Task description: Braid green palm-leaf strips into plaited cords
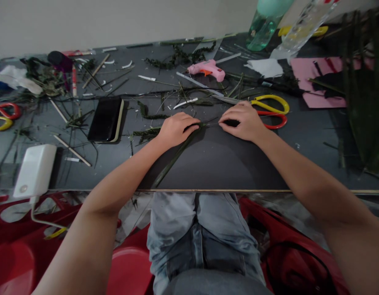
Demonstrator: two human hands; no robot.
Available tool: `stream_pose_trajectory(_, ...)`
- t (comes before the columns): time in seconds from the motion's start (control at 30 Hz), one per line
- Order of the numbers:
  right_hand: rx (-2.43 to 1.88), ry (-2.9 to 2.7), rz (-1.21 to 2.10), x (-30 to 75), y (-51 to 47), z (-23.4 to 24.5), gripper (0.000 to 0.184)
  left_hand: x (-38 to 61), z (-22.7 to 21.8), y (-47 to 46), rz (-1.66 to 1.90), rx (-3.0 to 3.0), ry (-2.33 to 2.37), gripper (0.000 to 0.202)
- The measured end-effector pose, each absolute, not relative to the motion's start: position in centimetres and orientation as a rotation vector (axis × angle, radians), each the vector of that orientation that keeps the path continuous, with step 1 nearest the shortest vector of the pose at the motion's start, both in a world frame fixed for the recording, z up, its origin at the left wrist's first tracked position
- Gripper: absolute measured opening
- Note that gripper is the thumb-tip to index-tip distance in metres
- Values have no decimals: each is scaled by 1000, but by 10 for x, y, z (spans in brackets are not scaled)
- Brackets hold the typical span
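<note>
My left hand (176, 129) is curled over the upper end of a long green leaf strip (173, 157) that runs down toward the table's front edge. Fingers of my right hand (243, 120) are pinched on a thin leaf end close to the left hand. Both hands rest on the dark grey tabletop (214, 164). Yellow-and-red scissors (273, 110) lie just right of my right hand.
A pink glue gun (208, 69), a black phone (105, 119), a white power bank (35, 170), another pair of scissors (3, 115), pink paper (318, 80), two bottles (266, 22) and scattered leaf scraps lie about. Tall green leaves (366, 94) stand at the right.
</note>
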State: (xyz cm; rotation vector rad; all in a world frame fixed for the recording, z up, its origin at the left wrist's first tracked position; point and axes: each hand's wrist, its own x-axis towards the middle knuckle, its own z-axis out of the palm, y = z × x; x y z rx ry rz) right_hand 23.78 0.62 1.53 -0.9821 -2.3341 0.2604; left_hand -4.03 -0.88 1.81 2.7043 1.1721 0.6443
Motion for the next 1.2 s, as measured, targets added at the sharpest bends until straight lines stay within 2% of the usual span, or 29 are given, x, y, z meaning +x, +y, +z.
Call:
stream_pose_trajectory(0.47,-1008,-2301,216,237,4,17,15,-37,22,-13,721,2647,1183,31)
stream_pose_trajectory(0.57,-1091,-2158,29,238,-2,25,34,-30,35,-25,888,2506,1285,28)
stream_pose_trajectory(0.63,-1172,-2046,-80,240,-7,31,39,-24,47,-33,984,2292,1406,29)
stream_pose_trajectory(0.73,-1257,-1910,-156,243,-11,37,32,-14,59,-41,1061,1942,1372,31)
stream_pose_trajectory(0.83,-1264,-1860,-153,242,-9,35,22,-6,61,-45,968,1590,1250,29)
stream_pose_trajectory(1.0,-1291,-1832,-47,236,-8,26,23,3,55,-48,912,1227,1202,26)
stream_pose_trajectory(1.07,-1311,-1804,31,234,-9,27,30,4,52,-48,937,1179,1199,25)
stream_pose_trajectory(1.13,-1345,-1765,251,233,-10,31,43,5,50,-48,943,1168,1182,26)
stream_pose_trajectory(1.2,-1379,-1652,636,230,-8,35,55,5,49,-49,940,1160,1158,27)
